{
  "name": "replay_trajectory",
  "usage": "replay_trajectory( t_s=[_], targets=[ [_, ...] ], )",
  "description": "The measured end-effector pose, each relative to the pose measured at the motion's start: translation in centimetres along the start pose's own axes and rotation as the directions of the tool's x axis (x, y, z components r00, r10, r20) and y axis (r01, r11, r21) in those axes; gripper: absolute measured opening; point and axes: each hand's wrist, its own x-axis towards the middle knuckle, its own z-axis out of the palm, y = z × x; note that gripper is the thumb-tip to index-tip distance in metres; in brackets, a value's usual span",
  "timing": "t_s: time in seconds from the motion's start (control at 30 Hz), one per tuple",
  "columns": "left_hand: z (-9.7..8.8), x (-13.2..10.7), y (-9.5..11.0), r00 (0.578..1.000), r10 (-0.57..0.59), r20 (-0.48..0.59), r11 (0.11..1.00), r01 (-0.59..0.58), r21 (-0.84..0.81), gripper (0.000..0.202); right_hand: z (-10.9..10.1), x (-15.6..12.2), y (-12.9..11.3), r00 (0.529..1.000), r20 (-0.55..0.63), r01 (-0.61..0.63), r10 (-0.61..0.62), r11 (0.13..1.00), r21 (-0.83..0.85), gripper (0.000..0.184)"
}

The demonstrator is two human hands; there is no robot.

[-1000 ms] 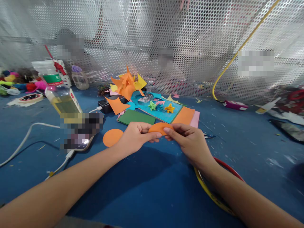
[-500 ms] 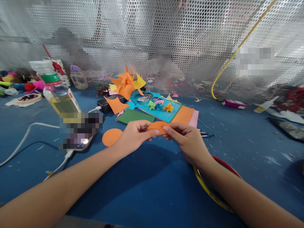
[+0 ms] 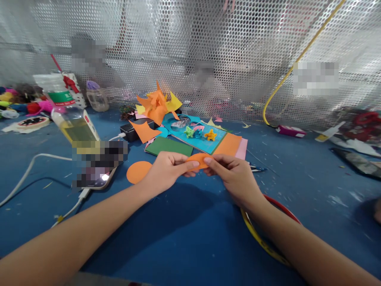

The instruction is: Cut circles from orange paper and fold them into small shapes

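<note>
Between my two hands is a small piece of orange paper (image 3: 202, 159), held up just above the table and curved or folded along its top. My left hand (image 3: 166, 171) pinches its left end, thumb on the near face. The right end sits in the pinch of my right hand (image 3: 236, 174), whose thumb also presses the near face. The fingers behind the paper are partly hidden. An orange paper disc (image 3: 139, 172) lies flat beside my left wrist. Beyond the hands are a folded green paper (image 3: 169, 146) and an orange sheet (image 3: 229, 143).
On the blue table (image 3: 190, 238), a bottle (image 3: 73, 115) tilts beside a charging phone (image 3: 104, 171). Crumpled orange paper scraps (image 3: 156, 103), a blue pad (image 3: 216, 147) and small paper stars (image 3: 210, 135) lie ahead. A red-yellow ring (image 3: 258, 236) lies under my right forearm. Perforated metal (image 3: 178, 47) stands behind.
The orange paper's visible face looks slightly narrower, its top edge lower between my fingers. Both hands keep their pinch in nearly the same place. The whole view has shifted slightly.
</note>
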Motion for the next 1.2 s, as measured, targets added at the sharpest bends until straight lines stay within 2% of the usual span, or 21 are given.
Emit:
replay_trajectory(
  t_s=[0.23,0.37,0.57,0.67,0.77,0.83,0.9,1.0,1.13,1.2],
  targets=[
    [-0.08,0.11,-0.34,1.0,0.008,0.026,1.0,-0.007,-0.027,0.018,-0.08,0.0,0.22,1.0,-0.006,0.026,-0.026,0.998,-0.058,0.02],
    [-0.39,0.31,-0.68,0.994,0.007,0.11,1.0,-0.005,-0.019,0.019,-0.17,-0.18,0.09,0.999,0.012,0.054,-0.053,0.99,-0.127,0.018],
    [-0.76,0.28,-0.55,0.979,-0.007,0.204,0.987,-0.026,0.156,0.023,-0.22,-0.63,-0.24,0.993,0.089,0.093,-0.073,0.964,-0.249,0.013],
    [-0.75,0.29,-0.52,0.978,-0.034,0.204,0.979,-0.009,0.203,0.022,-0.23,-0.72,-0.15,0.989,0.141,0.09,-0.054,0.96,-0.266,0.013],
    [-0.72,0.32,-0.67,0.982,-0.049,0.183,0.984,0.016,0.178,0.018,-0.25,-0.66,0.02,0.98,0.195,0.074,-0.03,0.972,-0.222,0.013],
    [-0.74,0.31,-0.77,0.988,-0.042,0.146,0.986,0.018,0.164,0.026,-0.29,-0.54,0.15,0.971,0.239,0.052,-0.01,0.985,-0.167,0.016],
    [-0.77,0.27,-0.81,0.994,-0.027,0.108,0.986,0.009,0.165,0.037,-0.31,-0.4,0.28,0.963,0.269,0.024,0.007,0.994,-0.111,0.028],
    [-0.69,0.24,-0.81,0.997,-0.003,0.079,0.988,-0.009,0.156,0.042,-0.21,-0.3,0.41,0.972,0.235,-0.017,0.029,0.998,-0.053,0.044],
    [-0.27,0.32,-0.68,0.997,0.027,0.068,0.992,-0.035,0.122,0.04,-0.03,-0.33,0.22,0.994,0.095,-0.049,0.049,0.999,0.0,0.063],
    [-0.13,0.36,-0.43,0.997,0.048,0.066,0.994,-0.054,0.093,0.036,-0.34,-0.09,0.01,0.998,0.03,-0.06,0.06,0.998,0.026,0.067]
  ],
)
